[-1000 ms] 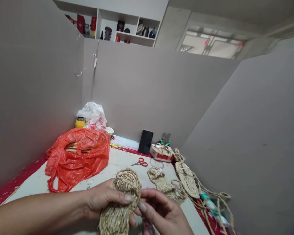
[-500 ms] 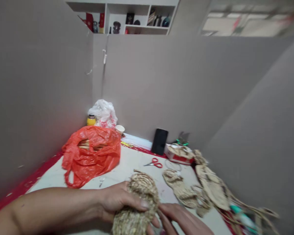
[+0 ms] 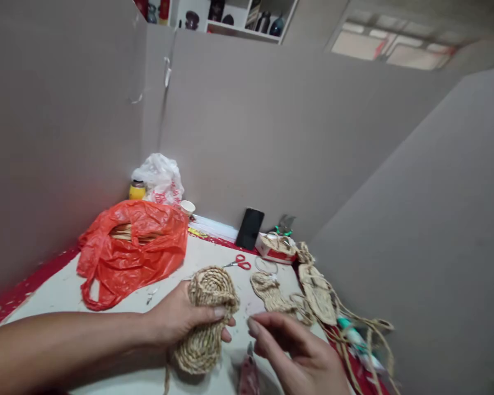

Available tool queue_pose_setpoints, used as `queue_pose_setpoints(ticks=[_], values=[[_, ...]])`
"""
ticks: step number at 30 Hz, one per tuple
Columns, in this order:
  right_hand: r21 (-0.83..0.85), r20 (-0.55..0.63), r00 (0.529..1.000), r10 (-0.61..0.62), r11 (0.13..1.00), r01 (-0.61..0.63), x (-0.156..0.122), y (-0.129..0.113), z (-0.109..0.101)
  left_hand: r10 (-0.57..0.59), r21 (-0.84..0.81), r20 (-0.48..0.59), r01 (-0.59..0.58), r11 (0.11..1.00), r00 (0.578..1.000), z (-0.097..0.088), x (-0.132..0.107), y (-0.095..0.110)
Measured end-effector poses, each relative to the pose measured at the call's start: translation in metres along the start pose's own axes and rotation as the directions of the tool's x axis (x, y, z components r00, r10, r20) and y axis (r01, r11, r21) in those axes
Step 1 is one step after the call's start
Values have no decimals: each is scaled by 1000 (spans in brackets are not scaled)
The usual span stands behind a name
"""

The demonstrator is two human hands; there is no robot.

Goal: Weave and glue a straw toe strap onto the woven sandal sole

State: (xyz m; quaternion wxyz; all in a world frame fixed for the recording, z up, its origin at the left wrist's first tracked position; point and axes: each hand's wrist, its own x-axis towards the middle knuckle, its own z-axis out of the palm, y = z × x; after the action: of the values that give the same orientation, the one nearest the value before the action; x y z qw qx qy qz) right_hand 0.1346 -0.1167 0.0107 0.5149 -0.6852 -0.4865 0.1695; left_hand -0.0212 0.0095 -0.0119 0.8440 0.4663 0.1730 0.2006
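Note:
My left hand [image 3: 189,315] grips a small woven straw slipper [image 3: 201,348] by its middle, thumb across the top. The slipper has a coiled rounded end pointing away, and a loose cord hangs from its near end. To the right, apart from the slipper, my right hand [image 3: 296,348] has its thumb and forefinger tips pinched together; whatever is between them is too small to make out. Below those fingers is a pink-handled tool [image 3: 249,376] with a metal tip, partly cut off by the frame's bottom edge.
An orange plastic bag [image 3: 135,252] of flat tan pieces lies left on the white board [image 3: 214,252]. Farther back are red-handled scissors [image 3: 241,262], a phone [image 3: 250,227] and a red-and-white box [image 3: 276,249]. More woven straw pieces [image 3: 271,293] and cords lie right. Grey partitions [image 3: 239,120] enclose the table.
My right hand has moved away from the slipper, to the right. The pink-handled tool now shows between the hands. The slipper shows more fully, and the camera view has shifted.

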Motion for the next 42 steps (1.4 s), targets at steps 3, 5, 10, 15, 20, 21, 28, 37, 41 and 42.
queue_pose_setpoints(ticks=[3,5,10,15,20,21,28,37,41,42], values=[[67,-4,998,56,996,-55,0,5,10,9,57,19,-10,998,1000,2,1,-1],[132,2,996,89,987,-88,-1,11,16,15,67,27,-16,998,1000,3,1,-3],[274,2,988,156,950,-151,2,23,25,27,82,8,-27,996,1000,5,0,-4],[400,121,958,261,870,-288,4,14,27,15,102,38,-19,995,999,5,2,-3],[513,195,922,335,767,-387,4,-1,25,-16,88,35,13,996,999,5,3,-3],[523,205,915,347,752,-402,4,-2,25,-24,85,37,21,996,999,5,2,-2],[608,230,896,379,663,-436,-1,-2,26,-56,84,62,51,995,997,9,-3,4],[588,89,929,358,735,-339,4,11,33,-22,7,54,22,1000,998,6,0,-2],[515,115,918,380,767,-382,3,20,36,23,0,41,-23,1000,999,5,-1,-1],[500,117,912,393,770,-396,3,21,36,27,-6,38,-27,1000,999,5,-2,-1]])
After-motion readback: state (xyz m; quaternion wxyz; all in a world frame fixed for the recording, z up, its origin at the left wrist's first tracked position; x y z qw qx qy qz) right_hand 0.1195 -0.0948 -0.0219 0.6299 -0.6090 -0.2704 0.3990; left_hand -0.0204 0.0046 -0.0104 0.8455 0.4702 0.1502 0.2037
